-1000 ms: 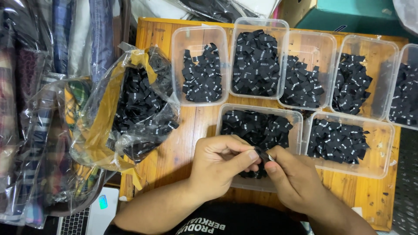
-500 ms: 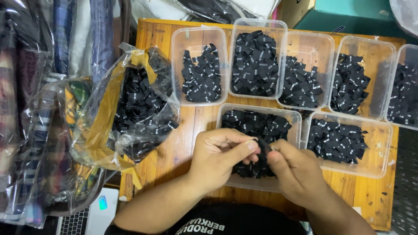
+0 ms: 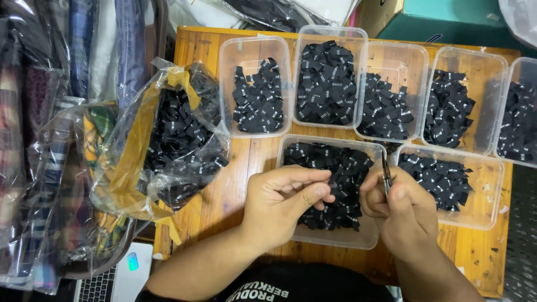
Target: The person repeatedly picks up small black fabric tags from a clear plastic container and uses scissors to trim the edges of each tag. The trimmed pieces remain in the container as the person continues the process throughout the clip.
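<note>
- Head view: the left hand (image 3: 282, 204) hovers over the near clear plastic tub (image 3: 335, 237) that sits at the table's front edge, fingers curled in narrowly with thumb and forefinger pinched together; whether a small black fabric label is caught between them I cannot tell.
- The right hand (image 3: 400, 210) is closed around a thin dark metal tool (image 3: 386, 178), which sticks up out of the fist just above the gap between the near tub and the neighbouring clear tub on the right (image 3: 481, 207).
- The near tub holds a loose heap of small black woven labels (image 3: 341, 168) with pale print, lying directly under both hands.
- The right neighbour tub carries a thinner spread of the same black labels.
- Along the far side of the wooden table (image 3: 246, 168) stands a row of five clear plastic tubs (image 3: 391, 53), each with black labels inside.
- To the left, a crumpled clear plastic bag with yellow tape (image 3: 162, 151) bulges with more black labels, resting partly on the table's left edge.
- Further left lie folded checked and striped fabrics in clear wrapping (image 3: 39, 168).
- A silver laptop corner (image 3: 117, 279) shows at the bottom left.
</note>
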